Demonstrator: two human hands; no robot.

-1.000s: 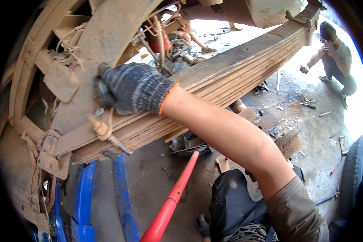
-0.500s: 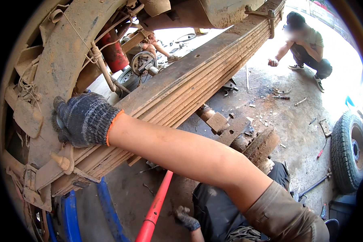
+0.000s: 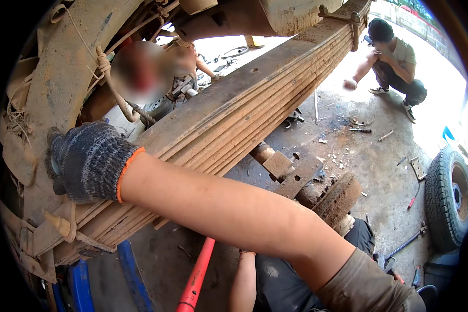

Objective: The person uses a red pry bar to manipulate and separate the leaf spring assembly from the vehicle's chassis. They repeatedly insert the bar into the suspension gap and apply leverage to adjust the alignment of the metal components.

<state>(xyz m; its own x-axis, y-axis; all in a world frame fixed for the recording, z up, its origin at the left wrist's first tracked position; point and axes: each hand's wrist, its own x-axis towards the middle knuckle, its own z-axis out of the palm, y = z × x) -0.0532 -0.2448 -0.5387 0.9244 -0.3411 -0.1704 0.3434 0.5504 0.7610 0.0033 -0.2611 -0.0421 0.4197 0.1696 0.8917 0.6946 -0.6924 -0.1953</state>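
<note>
My right arm crosses the view from the lower right. Its grey knit-gloved right hand (image 3: 91, 161) is closed, fingers curled round a small pale, smooth thing that I cannot make out. That hand is over the near end of a rusty leaf spring (image 3: 265, 88), against the vehicle's dirty frame rail (image 3: 54, 78). Just below it is a shackle bolt (image 3: 57, 223). At the bottom, my left forearm (image 3: 243, 286) points upward. Its glove cuff shows beneath my right forearm, which hides the hand. A red bar (image 3: 196, 278) slants beside it.
An axle hub (image 3: 338, 197) sits below the spring. A tyre (image 3: 447, 197) stands at the right. One person (image 3: 398, 62) crouches at far right; another is partly seen behind the spring. Tools and debris litter the floor (image 3: 348, 125). Blue metal legs (image 3: 80, 286) stand at lower left.
My right hand has shifted slightly left along the frame, still closed. My left forearm has moved up, and its gloved hand has gone behind my right forearm.
</note>
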